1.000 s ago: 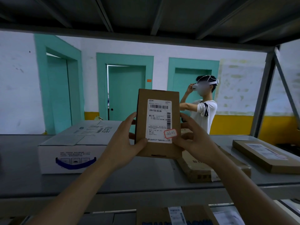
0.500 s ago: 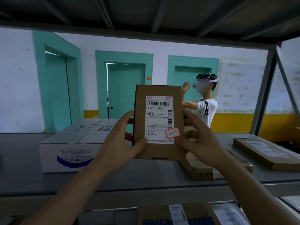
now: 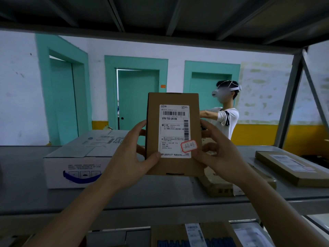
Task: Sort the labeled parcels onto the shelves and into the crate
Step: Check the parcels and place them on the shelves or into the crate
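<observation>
A small brown cardboard parcel (image 3: 173, 168) stands upright in front of me, above the grey shelf (image 3: 26, 175). Its white shipping label faces me, with a red-edged handwritten sticker at the label's lower right. My left hand (image 3: 128, 161) grips the parcel's left edge, thumb on the front and fingers behind. My right hand (image 3: 220, 159) holds the right edge, thumb near the sticker.
On the shelf lie a white carton with blue print (image 3: 80, 157) at left, a brown box (image 3: 220, 186) behind my right hand, and a flat brown parcel (image 3: 292, 166) at right. More parcels (image 3: 194, 234) sit on the lower shelf. A person in a white shirt (image 3: 224, 118) stands beyond.
I have brought the parcel a little closer and turned it more square to me. The person behind has lowered an arm from the headset and stretched it out to the left.
</observation>
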The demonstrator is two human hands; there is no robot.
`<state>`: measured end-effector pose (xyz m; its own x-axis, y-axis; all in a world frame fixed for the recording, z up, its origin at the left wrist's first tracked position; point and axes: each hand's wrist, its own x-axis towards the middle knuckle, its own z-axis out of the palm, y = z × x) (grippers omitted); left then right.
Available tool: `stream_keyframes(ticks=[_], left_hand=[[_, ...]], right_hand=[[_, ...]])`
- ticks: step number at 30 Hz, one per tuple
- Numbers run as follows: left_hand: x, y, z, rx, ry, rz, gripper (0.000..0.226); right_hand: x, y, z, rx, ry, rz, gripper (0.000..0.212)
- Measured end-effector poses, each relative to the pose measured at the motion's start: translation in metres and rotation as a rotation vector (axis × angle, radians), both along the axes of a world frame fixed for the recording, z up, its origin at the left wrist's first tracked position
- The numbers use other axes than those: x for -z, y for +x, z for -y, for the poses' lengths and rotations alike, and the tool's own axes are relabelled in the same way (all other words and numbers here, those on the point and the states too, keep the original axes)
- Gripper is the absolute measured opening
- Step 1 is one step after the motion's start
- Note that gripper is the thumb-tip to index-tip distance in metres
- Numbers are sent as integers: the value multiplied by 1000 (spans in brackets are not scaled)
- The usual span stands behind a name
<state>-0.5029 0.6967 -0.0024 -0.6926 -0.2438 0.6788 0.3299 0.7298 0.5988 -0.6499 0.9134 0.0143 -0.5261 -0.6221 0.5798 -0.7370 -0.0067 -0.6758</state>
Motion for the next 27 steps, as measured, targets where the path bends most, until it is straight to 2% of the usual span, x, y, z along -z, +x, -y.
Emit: stream_keyframes(ticks=[9, 18, 23, 27], left_hand=[[-1, -2, -7, -11, -14, 5, 81], [-6, -10, -31, 52, -9, 3, 80], [-1, -27, -55, 146, -3, -17, 74], [6, -41, -73, 254, 4, -26, 70]], right_hand=[[-1, -1, -10, 17, 10, -4, 74], [-1, 6, -41, 23, -19, 73, 77], [3, 15, -77, 112, -45, 86, 73], [10, 26, -108, 233, -39, 59, 79]])
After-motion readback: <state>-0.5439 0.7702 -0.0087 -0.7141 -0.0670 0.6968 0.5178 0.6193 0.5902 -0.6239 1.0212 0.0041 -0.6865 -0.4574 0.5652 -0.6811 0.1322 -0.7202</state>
